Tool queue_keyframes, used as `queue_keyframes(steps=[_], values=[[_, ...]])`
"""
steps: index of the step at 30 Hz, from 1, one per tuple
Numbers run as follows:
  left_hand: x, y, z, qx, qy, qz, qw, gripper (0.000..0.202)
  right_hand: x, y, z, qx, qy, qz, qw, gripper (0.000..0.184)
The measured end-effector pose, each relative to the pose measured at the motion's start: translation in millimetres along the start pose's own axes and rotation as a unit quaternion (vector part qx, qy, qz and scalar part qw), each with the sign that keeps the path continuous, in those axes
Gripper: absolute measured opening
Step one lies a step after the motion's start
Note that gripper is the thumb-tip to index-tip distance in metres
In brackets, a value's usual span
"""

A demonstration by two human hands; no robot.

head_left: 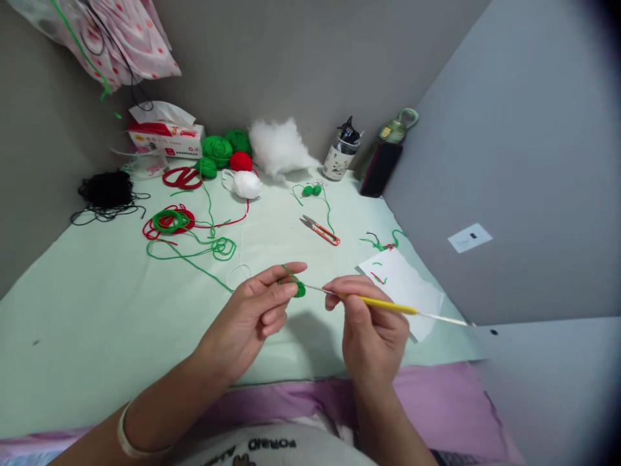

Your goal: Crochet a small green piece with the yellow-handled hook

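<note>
My left hand (257,304) pinches a small green crochet piece (301,290) between thumb and fingers, its index finger stretched out with green yarn over it. From that hand a green strand (208,273) trails left across the table to loose coils. My right hand (371,323) grips a crochet hook (388,305) by its yellow handle like a pen. The hook's thin metal tip points left and meets the green piece; whether it sits inside a stitch is too small to tell. Both hands are held above the front of the table.
Thread snips (320,230) lie ahead of my hands. Farther back are red scissors (182,177), green yarn balls (217,151), a white yarn ball (247,185), white stuffing (281,147), black yarn (105,189) and a pen cup (340,158). White paper (412,294) with yarn scraps lies right.
</note>
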State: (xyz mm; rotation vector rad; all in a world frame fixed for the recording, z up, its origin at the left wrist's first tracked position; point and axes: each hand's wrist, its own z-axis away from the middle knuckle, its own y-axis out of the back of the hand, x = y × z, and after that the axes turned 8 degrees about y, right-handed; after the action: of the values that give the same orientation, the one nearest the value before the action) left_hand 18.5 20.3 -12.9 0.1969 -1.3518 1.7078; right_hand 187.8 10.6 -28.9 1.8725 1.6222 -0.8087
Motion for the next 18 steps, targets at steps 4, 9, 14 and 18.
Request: queue_keyframes(steps=[4, 9, 14, 18], values=[[-5.4, -0.8, 2.6, 0.013, -0.050, -0.082, 0.995, 0.027, 2.8, -6.8, -3.4, -0.025, -0.052, -0.074, 0.996, 0.017], [-6.1, -0.4, 2.5, -0.023, -0.057, -0.092, 0.994, 0.022, 5.1, -6.4, -1.2, -0.018, -0.110, -0.107, 0.988, 0.017], [-3.8, -0.9, 1.9, -0.028, -0.038, -0.082, 0.996, 0.024, 5.8, -3.5, 0.2, -0.011, -0.138, -0.133, 0.981, 0.016], [-3.7, -1.0, 3.7, -0.024, -0.036, -0.092, 0.995, 0.024, 6.9, -3.5, -0.4, 0.001, -0.154, -0.150, 0.977, 0.017]])
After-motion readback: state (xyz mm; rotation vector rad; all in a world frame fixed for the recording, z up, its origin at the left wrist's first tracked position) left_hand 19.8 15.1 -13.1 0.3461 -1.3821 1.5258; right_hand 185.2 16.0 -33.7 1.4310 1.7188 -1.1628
